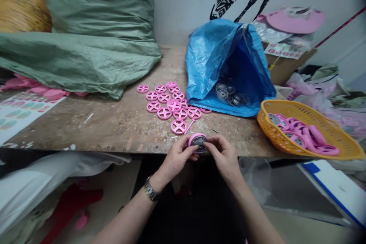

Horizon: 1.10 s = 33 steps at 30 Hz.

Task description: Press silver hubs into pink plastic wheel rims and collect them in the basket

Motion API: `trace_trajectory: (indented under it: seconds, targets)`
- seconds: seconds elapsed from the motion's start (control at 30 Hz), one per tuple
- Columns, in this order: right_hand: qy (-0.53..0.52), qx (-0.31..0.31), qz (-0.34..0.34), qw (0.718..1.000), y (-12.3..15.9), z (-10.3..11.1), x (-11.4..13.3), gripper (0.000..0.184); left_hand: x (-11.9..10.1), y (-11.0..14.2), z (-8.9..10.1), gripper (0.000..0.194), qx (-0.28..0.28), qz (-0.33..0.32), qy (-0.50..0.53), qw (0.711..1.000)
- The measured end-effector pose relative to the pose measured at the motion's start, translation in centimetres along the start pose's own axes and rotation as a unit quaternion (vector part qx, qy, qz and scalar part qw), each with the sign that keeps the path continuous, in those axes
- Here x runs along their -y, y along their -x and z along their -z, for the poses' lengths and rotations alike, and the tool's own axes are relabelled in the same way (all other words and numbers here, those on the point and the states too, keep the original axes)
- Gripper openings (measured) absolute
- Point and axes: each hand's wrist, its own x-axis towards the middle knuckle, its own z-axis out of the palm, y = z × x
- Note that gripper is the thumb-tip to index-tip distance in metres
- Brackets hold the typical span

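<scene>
A small toy wheel with a pink rim and a dark grey hubcap (199, 143) is held at the table's front edge. My left hand (180, 156) grips its pink rim from the left, thumb on the grey face. From the right, my right hand (224, 155) pinches the hubcap side between thumb and fingers. Just beyond lie several loose pink wheel rings (164, 113) with cross spokes, and a thin pink stick (189, 126). More grey hubcaps (222, 92) sit inside the mouth of a blue plastic bag (204, 61).
An orange basket (309, 112) holding pink wheels (304, 133), some with grey centres, stands at the right edge. Large green sacks (100, 61) cover the back left. A sticker sheet (20, 114) and pink parts (42, 88) lie at the far left of the wooden table (114, 129).
</scene>
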Motion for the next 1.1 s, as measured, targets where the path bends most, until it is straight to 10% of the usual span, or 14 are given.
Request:
trace_trajectory:
  seconds: [0.4,1.1]
  targets:
    - [-0.043,0.085,-0.008,0.995,0.4,0.4,0.2,0.026,-0.2,0.5,0.0,0.027,0.019,-0.033,-0.022,0.999]
    - [-0.082,0.021,-0.052,0.995,1.0,0.4,0.2,0.025,-0.5,1.0,-2.0,0.022,0.008,-0.055,-0.165,0.985]
